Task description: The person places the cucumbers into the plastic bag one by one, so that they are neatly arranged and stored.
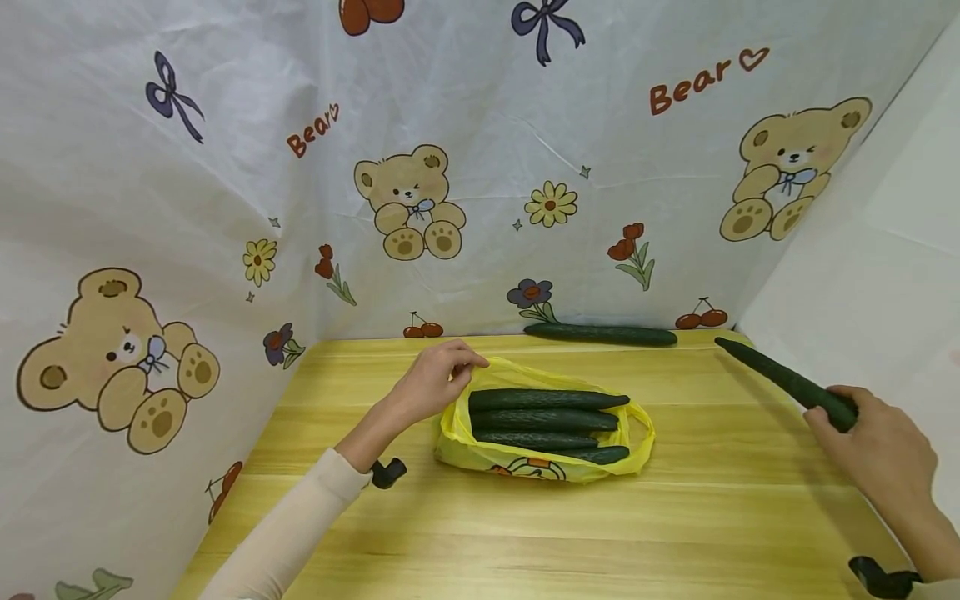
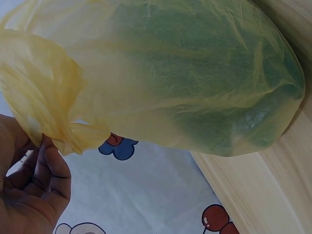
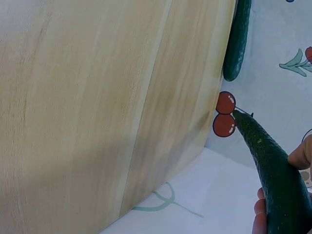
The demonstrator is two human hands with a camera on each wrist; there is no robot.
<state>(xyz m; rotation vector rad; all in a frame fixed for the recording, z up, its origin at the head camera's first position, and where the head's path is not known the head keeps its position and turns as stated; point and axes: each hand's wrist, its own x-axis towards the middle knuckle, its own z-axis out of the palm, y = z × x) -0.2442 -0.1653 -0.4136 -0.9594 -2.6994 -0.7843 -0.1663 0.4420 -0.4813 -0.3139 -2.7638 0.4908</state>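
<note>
My left hand (image 1: pixel 438 379) pinches the rim of a yellow plastic bag (image 1: pixel 457 450) at its far left corner, pulling the edge up. The left wrist view shows thumb and fingertips on the thin yellow film. Inside the bag's mouth lie several dark green cucumbers (image 1: pixel 543 419), stacked lengthwise. At the right, my right hand (image 1: pixel 881 446) grips another cucumber (image 1: pixel 783 375) by its near end, held above the table with the tip pointing up and left. In the right wrist view the thumb presses the side of this cucumber (image 3: pixel 275 170).
One more cucumber (image 1: pixel 600 334) lies along the table's back edge, against the printed backdrop cloth (image 1: pixel 487 275). The wooden table (image 1: pixel 480 533) is bounded by cloth on the left and a white wall (image 1: pixel 885 275) on the right.
</note>
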